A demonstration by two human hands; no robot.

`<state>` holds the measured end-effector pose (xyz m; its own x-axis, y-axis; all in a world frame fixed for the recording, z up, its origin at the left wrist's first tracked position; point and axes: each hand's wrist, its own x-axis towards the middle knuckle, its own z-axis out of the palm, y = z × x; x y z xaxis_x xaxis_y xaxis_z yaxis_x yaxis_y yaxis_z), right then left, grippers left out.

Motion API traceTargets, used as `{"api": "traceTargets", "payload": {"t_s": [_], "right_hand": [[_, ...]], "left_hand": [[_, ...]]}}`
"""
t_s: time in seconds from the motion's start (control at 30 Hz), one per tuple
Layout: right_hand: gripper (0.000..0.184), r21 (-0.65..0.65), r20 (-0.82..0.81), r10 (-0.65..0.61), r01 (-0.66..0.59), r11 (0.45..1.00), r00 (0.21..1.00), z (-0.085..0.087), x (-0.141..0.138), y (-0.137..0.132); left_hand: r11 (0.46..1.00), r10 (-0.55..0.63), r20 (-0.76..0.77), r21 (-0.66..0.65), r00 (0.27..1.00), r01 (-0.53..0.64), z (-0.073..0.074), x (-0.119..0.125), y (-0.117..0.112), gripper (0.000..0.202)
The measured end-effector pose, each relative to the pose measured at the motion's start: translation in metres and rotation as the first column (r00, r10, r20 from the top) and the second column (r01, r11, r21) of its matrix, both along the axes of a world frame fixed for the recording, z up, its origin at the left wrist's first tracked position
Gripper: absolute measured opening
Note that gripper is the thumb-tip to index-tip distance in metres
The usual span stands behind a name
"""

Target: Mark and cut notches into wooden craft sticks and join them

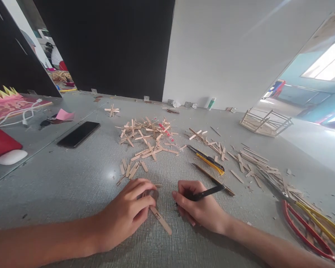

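My left hand (130, 212) presses a wooden craft stick (162, 222) against the table with its fingertips. The stick lies slanted, its free end toward me, and shows small dark marks near the fingers. Another short stick end (158, 185) pokes out beyond my index finger. My right hand (198, 206) is closed around a slim black pen-like tool (210, 191), held in a writing grip just right of the stick. Its tip is hidden by my fingers. Beyond that hand lie a yellow-and-black utility knife (209, 160) and a narrow dark strip (209, 175).
Cut stick pieces (134, 169) and crossed sticks (147, 141) spread over the table's middle. Right are scraps (257, 160), red-and-yellow-handled scissors (304, 223) and a stick frame (265, 123). A phone (79, 134) and a red object (1, 141) lie left. Upright panels (108, 48) stand behind.
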<state>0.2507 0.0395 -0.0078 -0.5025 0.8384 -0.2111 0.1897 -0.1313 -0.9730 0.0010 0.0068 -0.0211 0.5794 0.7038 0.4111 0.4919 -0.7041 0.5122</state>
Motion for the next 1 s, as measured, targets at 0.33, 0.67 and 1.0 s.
{"api": "traceTargets", "payload": {"t_s": [0.33, 0.67, 1.0], "right_hand": [[0.044, -0.086, -0.071, 0.016, -0.022, 0.996, 0.997, -0.001, 0.002, 0.001], [0.040, -0.013, -0.001, 0.100, -0.100, 0.995, 0.995, 0.004, 0.004, -0.005], [0.045, 0.218, 0.259, 0.139, -0.198, 0.956, 0.956, 0.014, -0.012, -0.023]], "left_hand": [[0.996, 0.073, -0.109, 0.063, 0.991, -0.066, 0.012, 0.007, -0.015, 0.013], [0.998, -0.045, -0.119, -0.043, 0.992, 0.040, 0.012, 0.007, -0.014, 0.038], [0.999, 0.003, -0.168, -0.048, 0.986, -0.011, 0.013, 0.010, -0.013, 0.045]]}}
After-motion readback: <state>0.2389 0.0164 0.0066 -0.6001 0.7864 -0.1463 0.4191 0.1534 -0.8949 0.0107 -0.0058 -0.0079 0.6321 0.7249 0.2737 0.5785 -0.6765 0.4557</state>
